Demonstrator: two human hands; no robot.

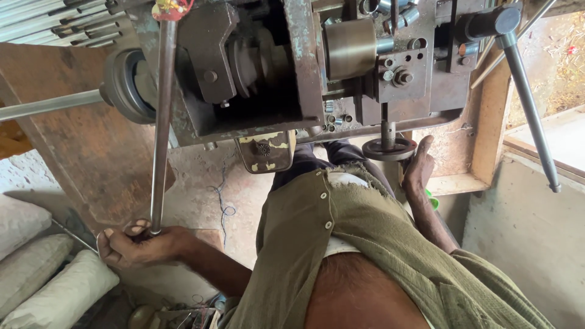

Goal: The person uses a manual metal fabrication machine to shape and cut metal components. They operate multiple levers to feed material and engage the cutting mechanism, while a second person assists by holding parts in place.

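Two hands working: we're gripping lever with left hand, fingers clenched round lower end, long axis running up toward machine. Right hand resting against handwheel, fingers curled at rim, grasp unclear. Left nearer lever.

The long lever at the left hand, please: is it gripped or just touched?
Gripped: the left hand curls its fingers around the lower end of the lever.

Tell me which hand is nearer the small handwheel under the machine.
Right. The right hand touches the handwheel at its rim; the left hand is far off, gripping the long lever at its lower end.
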